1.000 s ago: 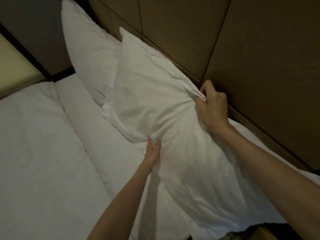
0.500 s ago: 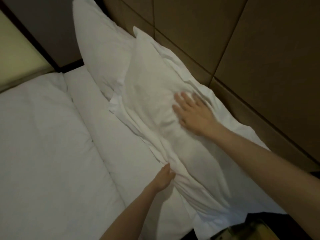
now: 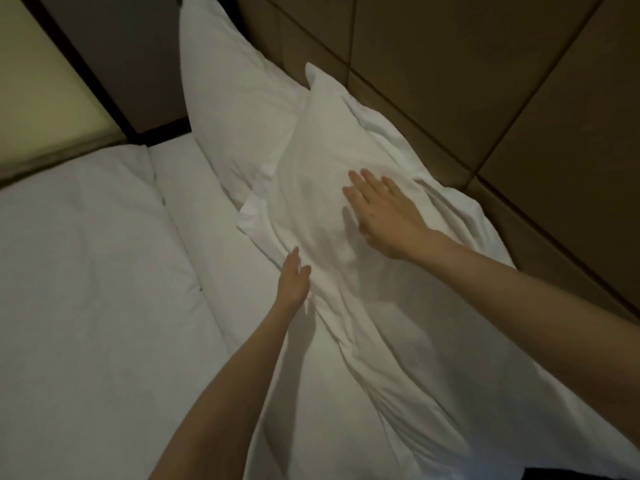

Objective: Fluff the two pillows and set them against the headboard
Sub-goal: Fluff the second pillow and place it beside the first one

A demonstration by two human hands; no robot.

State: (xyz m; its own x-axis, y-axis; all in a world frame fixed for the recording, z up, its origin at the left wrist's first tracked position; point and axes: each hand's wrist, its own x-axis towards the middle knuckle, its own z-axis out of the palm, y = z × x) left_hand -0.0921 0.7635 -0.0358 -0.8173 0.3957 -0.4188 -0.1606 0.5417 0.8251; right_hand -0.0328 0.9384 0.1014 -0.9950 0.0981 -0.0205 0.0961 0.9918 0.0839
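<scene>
The person's right hand [image 3: 384, 216], which a sec earlier pinched the near pillow [image 3: 346, 237] by its top edge, lay open and flat on it, holding nothing. Left hand [image 3: 293, 282], also open, pressed the pillow's lower edge just below-left of the right. Both pillows, incl. the far pillow [image 3: 228, 109], leaned on the headboard [image 3: 485, 81]; prob. only smoothing left.

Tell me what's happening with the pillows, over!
Right hand flat on near pillow, left hand open at its edge. Far pillow leans on headboard. Nothing blocking.
</scene>
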